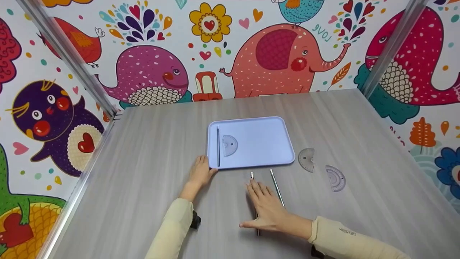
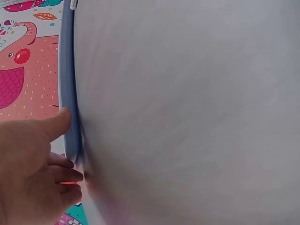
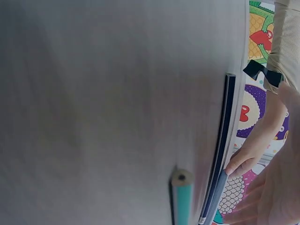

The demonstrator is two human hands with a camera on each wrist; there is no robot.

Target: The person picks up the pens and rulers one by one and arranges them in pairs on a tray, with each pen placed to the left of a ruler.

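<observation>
A pale blue tray on the table before you, one pencil under your right side.
On this grey wood-grain table (image 1: 143, 154), your left grip (image 1: 198, 174) pinches the near left corner of the rectangular plastic tray (image 1: 262, 144); your right grip (image 1: 266, 208), spread wide with hold of nothing, covers part of a long dark pencil (image 1: 258, 232) lying nearer you. To lift it well, I'd close thumb and fingertips at its middle, avoiding the slim teal pencil (image 3: 184, 204) alongside.
</observation>
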